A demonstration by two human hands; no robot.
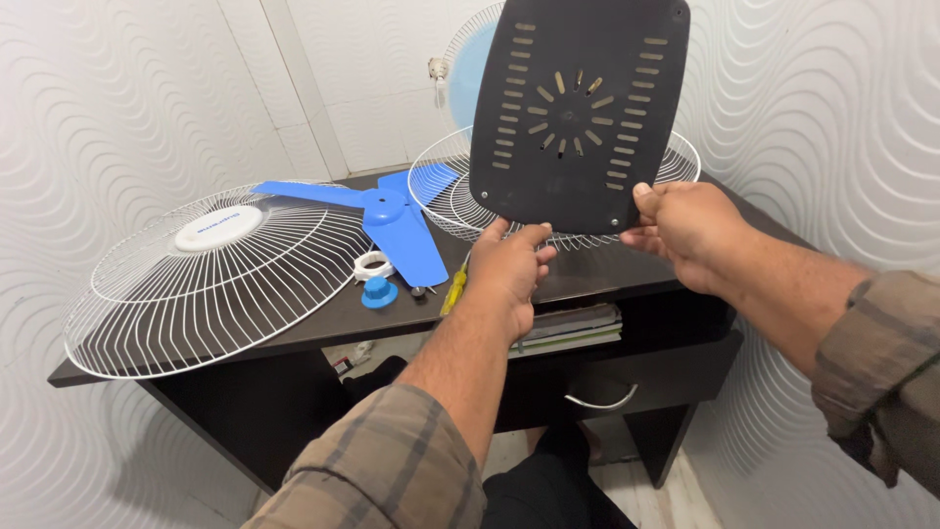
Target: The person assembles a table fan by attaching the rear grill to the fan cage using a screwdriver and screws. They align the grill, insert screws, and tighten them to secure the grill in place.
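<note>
I hold a dark rounded-square plastic base plate [578, 108] upright in front of me; it has slots in a ring at its middle and rows along its sides. My left hand [511, 264] grips its lower left corner and my right hand [685, 230] grips its lower right corner. Behind the plate a white wire fan guard [446, 196] lies on the dark table [323, 318]. A blue three-blade fan propeller [392, 220] rests to its left.
A second white wire guard [196, 279] with a white centre cap overhangs the table's left edge. A blue knob [379, 291], a white ring [372, 264], small screws and a yellow screwdriver [453, 289] lie nearby. Books [573, 328] sit under the top, above a drawer [627, 387]. Patterned walls close both sides.
</note>
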